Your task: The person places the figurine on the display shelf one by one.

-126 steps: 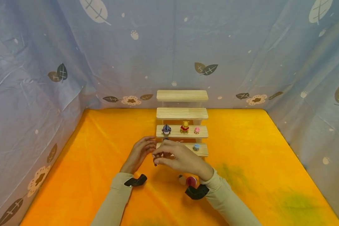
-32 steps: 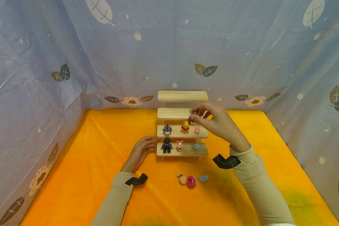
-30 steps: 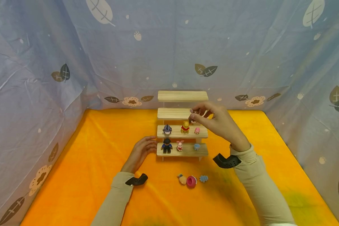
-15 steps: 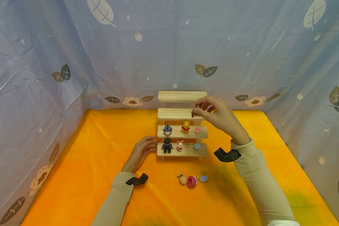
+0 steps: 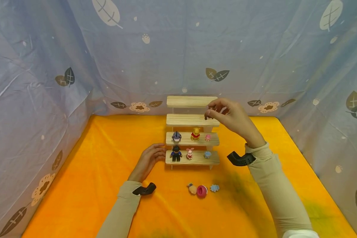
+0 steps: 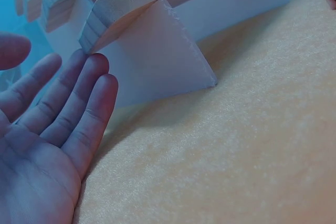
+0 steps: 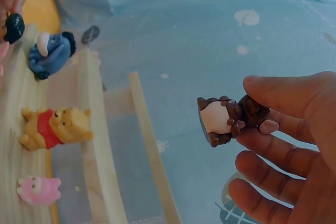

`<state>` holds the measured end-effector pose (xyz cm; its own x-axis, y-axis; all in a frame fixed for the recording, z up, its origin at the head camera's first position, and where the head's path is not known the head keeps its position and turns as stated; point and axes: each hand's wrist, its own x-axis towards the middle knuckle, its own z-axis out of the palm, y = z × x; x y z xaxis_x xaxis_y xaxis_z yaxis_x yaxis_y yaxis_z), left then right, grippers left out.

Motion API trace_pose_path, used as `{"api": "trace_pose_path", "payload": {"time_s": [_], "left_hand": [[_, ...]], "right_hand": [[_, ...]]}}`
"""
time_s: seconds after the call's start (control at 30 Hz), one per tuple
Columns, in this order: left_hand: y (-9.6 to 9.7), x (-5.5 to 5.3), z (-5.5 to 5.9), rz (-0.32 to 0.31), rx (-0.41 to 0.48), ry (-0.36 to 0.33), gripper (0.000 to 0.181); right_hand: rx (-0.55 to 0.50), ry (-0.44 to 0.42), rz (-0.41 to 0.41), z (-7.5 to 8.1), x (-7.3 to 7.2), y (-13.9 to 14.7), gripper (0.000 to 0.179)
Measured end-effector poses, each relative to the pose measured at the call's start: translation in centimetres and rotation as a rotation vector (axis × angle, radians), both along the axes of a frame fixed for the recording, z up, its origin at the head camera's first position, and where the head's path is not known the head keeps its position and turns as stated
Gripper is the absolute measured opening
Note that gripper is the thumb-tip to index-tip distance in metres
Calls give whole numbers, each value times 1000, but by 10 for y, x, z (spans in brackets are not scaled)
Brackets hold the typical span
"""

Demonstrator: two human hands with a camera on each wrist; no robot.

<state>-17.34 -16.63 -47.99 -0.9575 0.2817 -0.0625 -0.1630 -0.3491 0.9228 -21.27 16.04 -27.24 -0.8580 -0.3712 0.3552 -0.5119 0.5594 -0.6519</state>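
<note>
My right hand pinches a small brown animal figurine with a pale belly between thumb and fingers. In the head view that figurine overlaps the right end of the second-highest step of the wooden stepped shelf, and the right wrist view shows it tipped sideways. My left hand lies beside the shelf's lower left end, fingers relaxed and fingertips right at the lowest step's edge. On the step above the lowest sit a blue-grey donkey figurine, a yellow bear in a red shirt and a small pink figurine.
The lowest step bears a black-haired toy figure, a pink piglet figurine and a small blue figurine. On the orange cloth in front lie a beige figurine, a dark pink round piece and a light-blue piece.
My right hand has carried the brown figurine from in front of the lowest step up to the right, rising a little further in the last second. My left hand stays put.
</note>
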Motion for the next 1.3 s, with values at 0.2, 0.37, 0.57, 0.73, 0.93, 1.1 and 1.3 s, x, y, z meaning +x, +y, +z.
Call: {"api": "trace_pose_path", "payload": {"time_s": [0.2, 0.37, 0.57, 0.73, 0.93, 1.1, 1.3], "left_hand": [[1, 0, 0, 11, -9, -11, 43], [2, -1, 0, 14, -28, 3, 44], [2, -2, 0, 25, -39, 10, 43], [2, -2, 1, 25, -39, 10, 43], [2, 0, 2, 40, -29, -20, 42], [1, 1, 1, 35, -21, -35, 46], [2, 2, 2, 34, -23, -36, 49]], "right_hand": [[38, 34, -21, 5, -6, 2, 22], [38, 29, -27, 11, -9, 1, 23], [14, 16, -19, 13, -14, 4, 24], [26, -9, -49, 16, -18, 6, 26], [49, -24, -75, 15, -24, 9, 27], [60, -33, -78, 12, -29, 12, 28], [64, -69, -89, 7, -35, 16, 27]]}}
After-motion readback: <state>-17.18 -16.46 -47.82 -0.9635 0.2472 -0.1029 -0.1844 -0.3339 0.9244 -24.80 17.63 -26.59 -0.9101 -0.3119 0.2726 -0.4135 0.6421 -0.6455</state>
